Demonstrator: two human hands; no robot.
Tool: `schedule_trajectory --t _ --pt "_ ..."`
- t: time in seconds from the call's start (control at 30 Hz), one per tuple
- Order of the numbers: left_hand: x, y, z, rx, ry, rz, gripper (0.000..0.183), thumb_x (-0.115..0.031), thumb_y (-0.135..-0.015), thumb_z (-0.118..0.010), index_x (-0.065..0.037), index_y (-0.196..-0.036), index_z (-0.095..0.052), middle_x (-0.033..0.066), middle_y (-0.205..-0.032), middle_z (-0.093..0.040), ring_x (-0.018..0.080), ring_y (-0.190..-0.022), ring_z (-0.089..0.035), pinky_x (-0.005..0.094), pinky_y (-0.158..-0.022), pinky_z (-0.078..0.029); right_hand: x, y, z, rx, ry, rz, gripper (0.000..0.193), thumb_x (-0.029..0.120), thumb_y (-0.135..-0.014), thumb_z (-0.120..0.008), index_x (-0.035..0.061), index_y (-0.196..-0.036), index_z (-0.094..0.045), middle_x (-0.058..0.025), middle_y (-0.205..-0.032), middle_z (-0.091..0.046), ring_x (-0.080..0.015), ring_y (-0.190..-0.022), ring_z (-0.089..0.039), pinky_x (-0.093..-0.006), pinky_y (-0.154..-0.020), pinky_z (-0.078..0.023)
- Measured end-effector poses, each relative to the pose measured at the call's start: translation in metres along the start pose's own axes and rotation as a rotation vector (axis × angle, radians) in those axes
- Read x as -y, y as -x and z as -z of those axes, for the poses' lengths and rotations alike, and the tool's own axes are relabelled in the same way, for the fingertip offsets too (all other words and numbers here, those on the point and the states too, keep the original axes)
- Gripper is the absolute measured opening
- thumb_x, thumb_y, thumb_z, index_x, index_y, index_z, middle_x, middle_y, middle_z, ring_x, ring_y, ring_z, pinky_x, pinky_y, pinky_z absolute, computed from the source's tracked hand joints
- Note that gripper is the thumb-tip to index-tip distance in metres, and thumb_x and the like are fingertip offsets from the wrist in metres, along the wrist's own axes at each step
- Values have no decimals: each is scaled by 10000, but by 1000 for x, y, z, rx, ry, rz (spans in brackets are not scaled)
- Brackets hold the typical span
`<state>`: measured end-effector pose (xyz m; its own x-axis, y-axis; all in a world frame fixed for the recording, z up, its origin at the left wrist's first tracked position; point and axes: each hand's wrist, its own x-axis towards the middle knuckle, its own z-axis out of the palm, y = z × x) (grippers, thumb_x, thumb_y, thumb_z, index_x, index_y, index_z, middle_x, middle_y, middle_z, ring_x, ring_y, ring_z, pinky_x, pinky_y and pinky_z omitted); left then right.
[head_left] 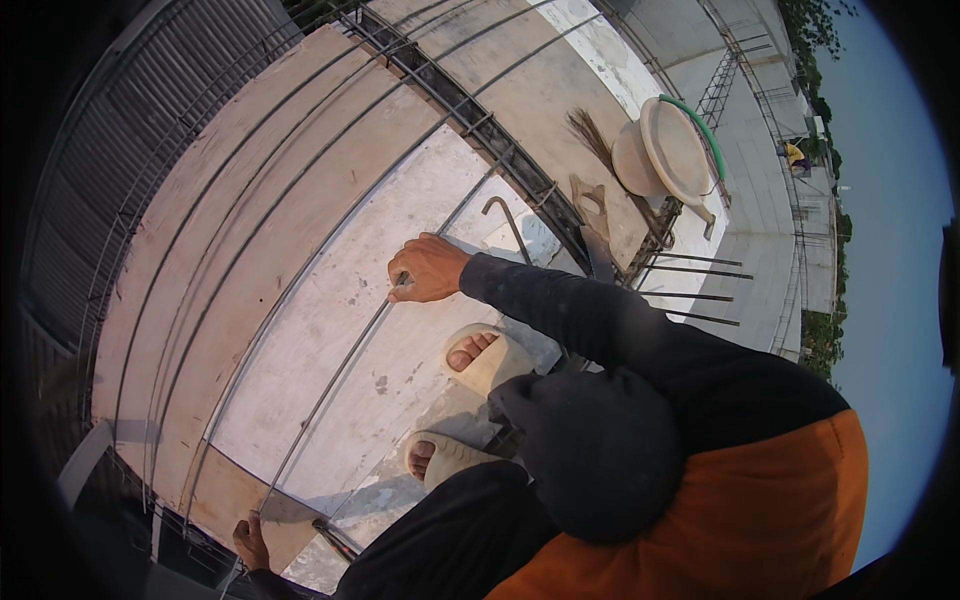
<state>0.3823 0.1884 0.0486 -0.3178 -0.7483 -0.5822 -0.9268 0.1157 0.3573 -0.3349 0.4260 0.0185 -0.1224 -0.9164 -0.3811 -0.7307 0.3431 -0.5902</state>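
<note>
My right hand (430, 270) is closed around a thin steel rod (335, 395) lying across pale boards. The rod runs on past the fist toward a dark steel-bar cage (460, 95). At the lower left, my left hand (252, 542) has its fingers closed at the near part of the same rod; the edge of the view partly hides its forearm. Several more steel rods (305, 250) lie roughly parallel on the boards (225, 330). Beyond my right wrist rests a hooked bar (508, 228). My feet, in cream sandals (500, 365), stand beside the rod.
A round tub (640, 160) with a green hose (700, 130) on its rim stands at the upper right, beside a twig broom (592, 135). Bar ends (695, 295) jut out right of my arm. Corrugated roofing (150, 110) lies past the boards' left edge.
</note>
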Motion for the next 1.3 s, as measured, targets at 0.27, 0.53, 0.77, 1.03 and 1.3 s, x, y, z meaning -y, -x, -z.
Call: schedule_trajectory --t 0.27,0.53,0.77,1.03,1.3 --pt "4 -40 -10 -3 -112 50 597 -460 -1079 -619 68 -802 -580 150 -664 -446 241 -660 -408 483 -628 -350 -3 -18 -4 -1 -56 -68 370 483 -864 -814 118 -886 -757 -93 -909 -775 -329 -961 -715 -474 -972 -490" --pt "15 -51 -20 -55 -120 -6 520 -431 -1093 -607 57 -912 -615 147 -714 -482 239 -695 -460 454 -648 -388 -2 -25 11 134 -74 -172 429 534 -827 -843 116 -899 -782 -89 -889 -789 -296 -863 -747 -430 -799 -562" --pt "-97 -55 -41 -211 -165 -329 481 -435 -1084 -616 33 -978 -652 198 -764 -602 390 -722 -565 507 -713 -462 0 -27 7 67 -75 -142 400 508 -844 -834 115 -881 -775 -82 -876 -788 -302 -861 -741 -428 -803 -559" --pt "-288 -92 -119 264 -3 -439 460 -428 -1087 -605 -7 -906 -641 170 -692 -651 379 -645 -660 459 -613 -493 -57 23 53 -684 -63 -50 203 284 -929 -771 127 -1054 -747 -78 -1163 -671 -319 -1183 -586 -472 -1072 -449" --pt "-289 -90 -118 241 61 -432 448 -400 -1084 -620 -4 -875 -652 164 -682 -665 311 -639 -693 429 -609 -506 -198 80 122 -437 286 -698 384 244 -915 -756 64 -1212 -592 -219 -1176 -682 -442 -1121 -663 -533 -950 -523"
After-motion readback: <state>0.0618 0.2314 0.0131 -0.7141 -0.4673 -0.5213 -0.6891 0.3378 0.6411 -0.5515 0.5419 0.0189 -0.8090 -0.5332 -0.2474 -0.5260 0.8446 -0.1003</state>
